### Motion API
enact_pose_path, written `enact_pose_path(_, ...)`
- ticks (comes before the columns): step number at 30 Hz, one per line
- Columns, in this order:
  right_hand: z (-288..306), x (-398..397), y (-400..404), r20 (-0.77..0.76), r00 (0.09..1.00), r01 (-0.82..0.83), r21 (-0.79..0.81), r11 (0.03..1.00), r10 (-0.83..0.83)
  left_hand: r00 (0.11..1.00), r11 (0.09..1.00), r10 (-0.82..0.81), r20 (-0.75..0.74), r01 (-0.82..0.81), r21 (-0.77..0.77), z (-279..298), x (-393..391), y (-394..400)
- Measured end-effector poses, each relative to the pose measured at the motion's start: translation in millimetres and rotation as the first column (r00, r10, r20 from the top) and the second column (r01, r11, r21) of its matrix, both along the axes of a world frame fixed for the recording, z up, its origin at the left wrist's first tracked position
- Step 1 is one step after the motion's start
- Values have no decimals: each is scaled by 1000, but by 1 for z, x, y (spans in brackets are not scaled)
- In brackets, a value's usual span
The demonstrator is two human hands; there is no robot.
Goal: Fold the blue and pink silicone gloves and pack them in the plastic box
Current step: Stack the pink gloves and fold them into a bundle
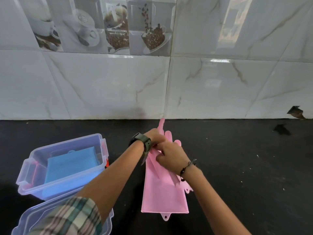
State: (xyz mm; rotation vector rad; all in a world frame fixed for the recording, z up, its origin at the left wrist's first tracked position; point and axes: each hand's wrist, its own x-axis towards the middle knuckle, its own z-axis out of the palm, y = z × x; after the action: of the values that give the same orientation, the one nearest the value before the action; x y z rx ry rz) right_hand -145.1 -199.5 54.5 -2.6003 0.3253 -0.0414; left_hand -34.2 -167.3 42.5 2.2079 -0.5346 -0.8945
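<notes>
The pink silicone gloves (162, 195) lie flat on the black counter, cuffs toward me, fingers pointing at the wall. My left hand (155, 137), with a watch on its wrist, presses on the fingers' part. My right hand (171, 154) pinches the pink material just below it. The folded blue gloves (71, 164) rest inside the clear plastic box (33, 168) at the left.
The box's clear lid (27, 221) lies at the bottom left, partly under my plaid sleeve. A tiled wall (152, 85) rises at the counter's back edge. A small dark object (296, 112) sits at the far right by the wall.
</notes>
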Motion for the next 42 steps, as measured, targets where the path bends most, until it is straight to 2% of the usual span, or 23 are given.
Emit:
enact_pose_path(1, -5, -2, 4, -25, 1000, -1, -12, 1000, 0, 984, 991, -63, 169, 41, 126, -1, 2, -3)
enact_pose_path(2, -9, -5, 7, -50, 999, 8, -17, 1000, -9, 945, 979, -126, 301, 70, 189, 0, 1, -5)
enact_pose_path(3, -12, -7, 9, -59, 998, 28, -4, 1000, -28, 922, 975, -153, 355, 81, 208, 2, 0, -8)
enact_pose_path(4, -14, -10, 11, -57, 997, 58, 25, 998, -56, 929, 980, -135, 343, 76, 182, 2, 1, -12)
enact_pose_path(6, -12, -18, 10, -30, 992, 122, 61, 991, -120, 967, 997, -69, 246, 60, 46, 6, 3, -20)
enact_pose_path(8, -3, -27, 8, 29, 984, 172, 41, 984, -173, 998, 986, -20, 65, 30, -166, 12, 1, -30)
enact_pose_path(10, 4, -31, 5, 103, 974, 202, -4, 979, -200, 995, 928, 40, -87, -70, -365, 20, 0, -34)
enact_pose_path(13, 1, -30, 8, 88, 977, 203, -125, 971, -193, 965, 846, 127, -231, -227, -483, 15, 9, -29)
enact_pose_path(16, -17, -23, 19, -87, 973, 196, -185, 963, -215, 922, 848, 214, -322, -339, -407, -19, 21, -9)
enact_pose_path(19, -49, -18, 38, -291, 940, 146, -129, 981, -178, 935, 915, 283, -214, -330, -234, -58, 24, 11)
enact_pose_path(21, -68, -16, 49, -355, 919, 175, -30, 984, -174, 927, 907, 311, -209, -355, -227, -69, 27, 13)
enact_pose_path(24, -76, -12, 55, -333, 918, 240, 39, 970, -214, 953, 936, 296, -70, -304, -179, -66, 33, 8)
enact_pose_path(26, -74, -10, 55, -285, 930, 262, 66, 963, -233, 974, 974, 213, 81, -205, -96, -63, 36, 7)
enact_pose_path(28, -72, -7, 57, -239, 943, 265, 107, 958, -233, 979, 990, 140, 150, -139, -14, -62, 39, 9)
enact_pose_path(31, -72, -4, 63, -215, 949, 265, 157, 951, -229, 988, 992, 123, 95, -121, -21, -62, 44, 13)
enact_pose_path(36, -80, 4, 79, -183, 957, 264, 237, 935, -223, 981, 966, 160, -107, -178, -187, -60, 41, 27)
enact_pose_path(39, -84, -10, 74, -190, 945, 307, 246, 920, -265, 970, 942, 123, -209, -180, -282, -56, 35, 35)
enact_pose_path(42, -82, -37, 39, -119, 894, 443, 87, 892, -432, 974, 942, 195, -115, -219, -256, -54, 21, 46)
